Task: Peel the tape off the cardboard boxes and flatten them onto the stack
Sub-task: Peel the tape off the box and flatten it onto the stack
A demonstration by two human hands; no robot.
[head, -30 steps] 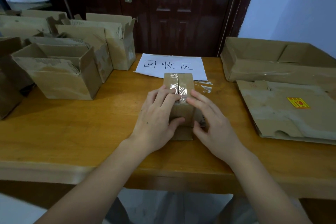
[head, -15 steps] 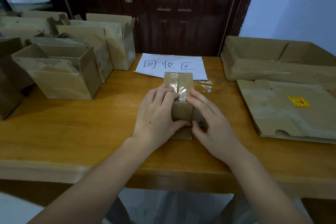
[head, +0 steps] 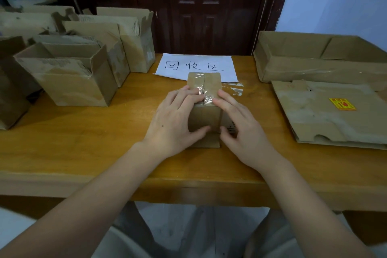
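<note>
head view: small box (head: 204,109) stood upright mid-table, just in front of the white paper sign (head: 196,67), top flaps closed. clear tape (head: 204,91) ran along the centre seam, long axis pointing straight away from the person, and folded over the near top edge.

left hand (head: 177,121) lay on the box's left side, fingers fairly straight over the top-left flap, thumb against the near face. holding it steady, not clenched. right hand (head: 244,132) mirrored it on the right, fingers laid flat with the index tip touching the tape near the front edge, thumb on the near face. couldn't tell if a nail was under the tape end yet.

key relation: tape end sat at the near edge between both index tips; right index looked nearer. my guess: peel would go away from the body along the seam, left hand bracing.

a loose clear tape scrap (head: 234,89) lay on the table (head: 83,142) just right of the box. flattened stack (head: 328,115) was well to the right, so right hand is the nearer one for stacking. open boxes (head: 69,77) waited on the left.
</note>
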